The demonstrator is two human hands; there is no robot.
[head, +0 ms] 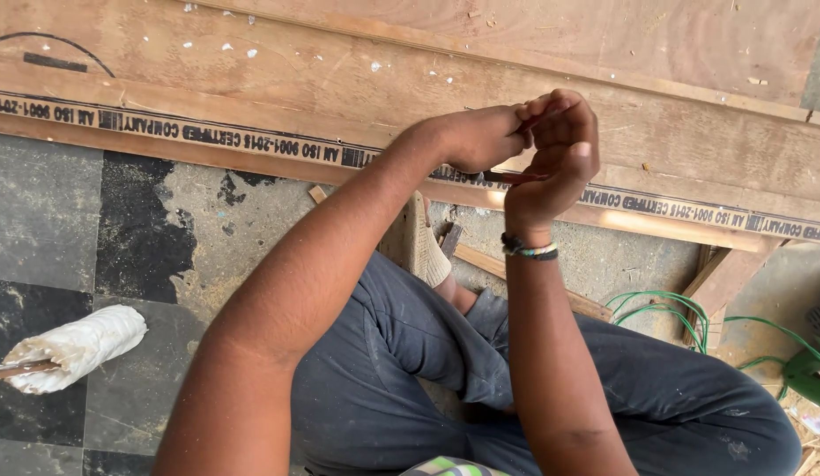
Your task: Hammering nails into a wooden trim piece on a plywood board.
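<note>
Gripping hands [529,145]: thin dark pencil [507,176]

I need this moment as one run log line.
left hand: meets right | right hand: fingers curled, thin dark piece | below: plywood board

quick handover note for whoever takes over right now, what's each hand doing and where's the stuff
Left hand: closed, pressed against the right hand over the wooden board; what it grips is hidden.
Right hand: fingers curled around a thin dark stick-like item, which pokes out between the two hands; its kind is too small to tell.
Things: the board lies across the floor with a printed edge strip facing the person, who sits cross-legged. A white wrapped bundle on a stick lies on the floor far left; green wire is at the right.
Done or left: no mark or cut on the board can be made out near the hands.
</note>
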